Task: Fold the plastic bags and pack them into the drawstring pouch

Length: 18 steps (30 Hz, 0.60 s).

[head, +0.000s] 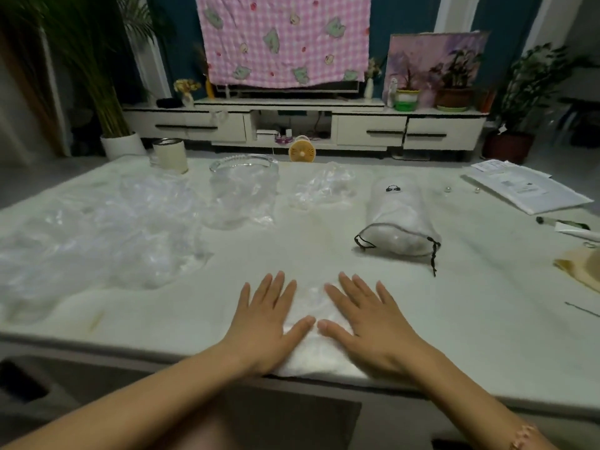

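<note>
- White tabletop (422,336) fills the view, and the work sits at its near edge, right in front of the person.
- A flattened plastic bag (313,345) lies there, its near end reaching the table edge.
- The left hand (266,323) and right hand (367,323) press on it side by side, palms down, fingers straight and spread, thumbs almost meeting. Neither hand grasps anything.
- The step looks like pressing the air out before the next fold. It would go best by sweeping both palms outward from the middle, then creasing firmly, since thin film springs back and slides on a smooth top.
- To the left, near to mid-table, a big heap of loose clear bags (97,241) waits, so much of the job seems left to do.
- Right of centre and beyond the hands lies the drawstring pouch (397,219) on its side, mouth toward the near edge, its black cord (433,254) trailing down. It looks well filled already, so small, tight folds will matter.
- The pouch is well apart from the hands, with bare table between, so nothing blocks the way to it.
- Farther back lie two more crumpled bags, one at centre (242,199) and one to its right (324,188).
- Behind the centre one stands a glass dish (243,165), with a pale jar (170,155) to its left.
- At the far right lie papers (526,188); at the far edge a small round fan (302,152) shows.
- Across the room stands a low white cabinet (370,128), with a pink checked cloth (285,37) hanging above it.
</note>
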Each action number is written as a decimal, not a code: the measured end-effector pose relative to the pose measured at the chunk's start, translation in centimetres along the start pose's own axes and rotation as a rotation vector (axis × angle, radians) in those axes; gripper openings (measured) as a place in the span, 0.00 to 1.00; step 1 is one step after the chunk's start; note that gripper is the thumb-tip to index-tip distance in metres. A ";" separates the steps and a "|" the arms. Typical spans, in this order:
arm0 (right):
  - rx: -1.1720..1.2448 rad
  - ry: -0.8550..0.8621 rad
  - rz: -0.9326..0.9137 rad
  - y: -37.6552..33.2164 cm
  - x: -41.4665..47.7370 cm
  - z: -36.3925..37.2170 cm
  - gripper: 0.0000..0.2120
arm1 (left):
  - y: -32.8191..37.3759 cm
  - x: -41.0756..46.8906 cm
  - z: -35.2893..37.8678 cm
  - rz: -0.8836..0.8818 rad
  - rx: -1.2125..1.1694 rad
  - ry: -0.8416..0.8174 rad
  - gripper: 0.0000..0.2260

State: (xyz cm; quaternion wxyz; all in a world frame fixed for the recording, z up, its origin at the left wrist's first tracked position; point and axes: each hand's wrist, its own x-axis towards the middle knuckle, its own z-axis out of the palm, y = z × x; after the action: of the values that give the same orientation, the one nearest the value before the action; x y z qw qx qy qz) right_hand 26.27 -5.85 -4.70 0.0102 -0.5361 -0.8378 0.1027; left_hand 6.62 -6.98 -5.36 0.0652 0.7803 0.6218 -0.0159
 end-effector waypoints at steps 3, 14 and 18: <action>0.074 0.087 -0.003 -0.3 -0.3 0.4 0.34 | 0.0 -1.0 -0.8 0.067 -0.027 0.188 0.52; 0.359 0.066 -0.197 1.9 -4.1 -1.0 0.26 | -0.5 -3.1 0.7 0.467 -0.023 0.489 0.14; 0.307 0.157 -0.171 1.7 -3.1 -1.1 0.23 | -0.4 -3.0 -0.3 0.311 -0.321 0.487 0.20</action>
State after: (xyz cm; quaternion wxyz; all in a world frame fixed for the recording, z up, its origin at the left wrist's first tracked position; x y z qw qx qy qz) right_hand 29.27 -7.82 -3.66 0.1656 -0.4615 -0.8515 0.1859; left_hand 5.49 -9.80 -4.79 0.0385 0.8265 0.4872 0.2792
